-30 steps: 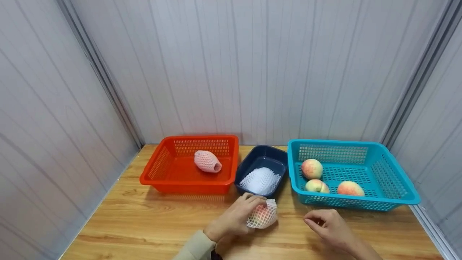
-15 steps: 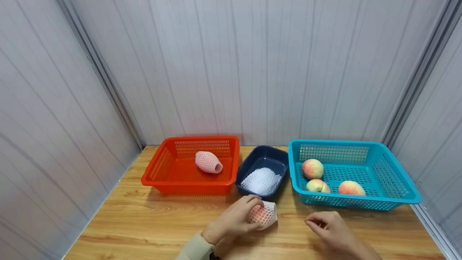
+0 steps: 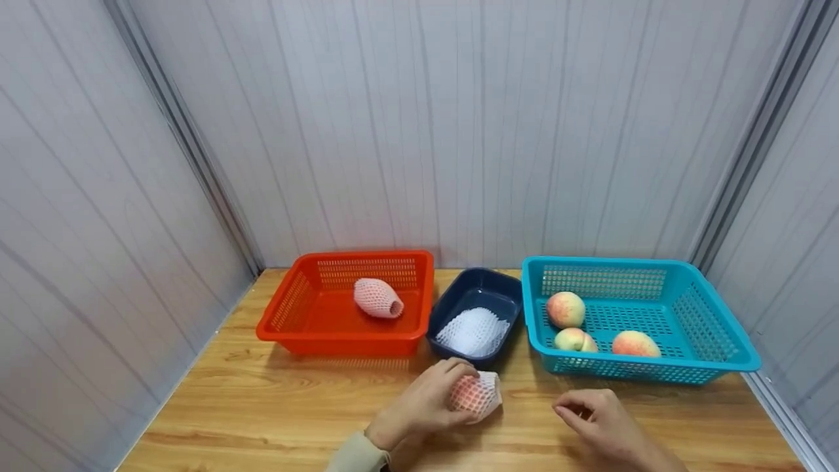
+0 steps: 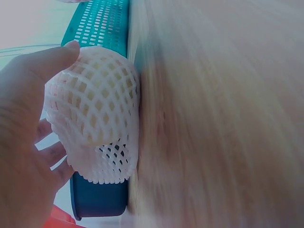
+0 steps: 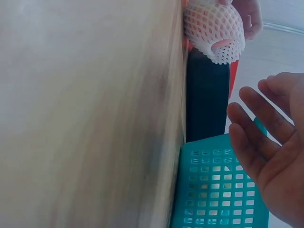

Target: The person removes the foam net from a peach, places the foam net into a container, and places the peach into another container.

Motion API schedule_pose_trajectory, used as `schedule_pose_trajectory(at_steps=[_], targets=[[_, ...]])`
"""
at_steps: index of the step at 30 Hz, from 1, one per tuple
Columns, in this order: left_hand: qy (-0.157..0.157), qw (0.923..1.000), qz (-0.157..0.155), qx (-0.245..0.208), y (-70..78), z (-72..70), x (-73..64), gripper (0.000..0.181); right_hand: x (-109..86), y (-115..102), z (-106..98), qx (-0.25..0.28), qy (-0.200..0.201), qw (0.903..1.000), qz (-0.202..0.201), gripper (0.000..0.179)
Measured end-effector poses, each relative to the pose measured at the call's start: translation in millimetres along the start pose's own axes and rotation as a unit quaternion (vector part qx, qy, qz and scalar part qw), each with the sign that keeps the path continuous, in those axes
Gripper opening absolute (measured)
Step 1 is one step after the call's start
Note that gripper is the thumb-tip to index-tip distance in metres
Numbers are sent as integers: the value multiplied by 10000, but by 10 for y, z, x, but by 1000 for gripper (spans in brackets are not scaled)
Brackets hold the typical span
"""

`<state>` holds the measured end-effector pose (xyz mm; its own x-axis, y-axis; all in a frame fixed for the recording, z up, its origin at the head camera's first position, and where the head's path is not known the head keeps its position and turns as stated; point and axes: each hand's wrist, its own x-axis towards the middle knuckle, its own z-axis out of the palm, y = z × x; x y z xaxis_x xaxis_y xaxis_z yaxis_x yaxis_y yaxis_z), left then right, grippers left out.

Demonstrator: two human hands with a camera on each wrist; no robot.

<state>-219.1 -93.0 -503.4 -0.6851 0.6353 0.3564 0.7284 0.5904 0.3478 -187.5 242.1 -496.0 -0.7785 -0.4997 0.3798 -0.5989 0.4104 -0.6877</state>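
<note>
In the head view my left hand (image 3: 423, 403) grips a peach in a white foam net (image 3: 473, 397) low over the wooden table, in front of the navy tray. Up close in the left wrist view, the thumb lies on one side of the netted peach (image 4: 92, 95) and the fingers on the other. The net's loose open end points right in the head view, and reddish skin shows through the mesh. My right hand (image 3: 603, 419) is apart from it at the right, fingers loosely bent and holding nothing; the right wrist view shows the palm (image 5: 285, 171) bare.
A red-orange basket (image 3: 344, 345) at the left holds one netted peach (image 3: 377, 298). Foam nets (image 3: 473, 331) lie in the navy tray (image 3: 485, 275) between the baskets. At the right, a turquoise basket (image 3: 655, 368) holds 3 bare peaches (image 3: 566, 309). Panel walls (image 3: 419, 131) stand behind.
The netted peach has turned in my left hand, so its redder side now shows and the net's open end points right. My right hand has barely moved.
</note>
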Motion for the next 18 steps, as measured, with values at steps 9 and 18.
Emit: schedule_pose_trajectory(at_steps=[9,18], targets=[[275,9996,79,-4,-5,-18,-57,61,-30,-4,6,86,-184,9995,256,12],[399,9992,-75,-69,5,-4,-98,63,-75,25,-2,97,-117,9998,106,11]])
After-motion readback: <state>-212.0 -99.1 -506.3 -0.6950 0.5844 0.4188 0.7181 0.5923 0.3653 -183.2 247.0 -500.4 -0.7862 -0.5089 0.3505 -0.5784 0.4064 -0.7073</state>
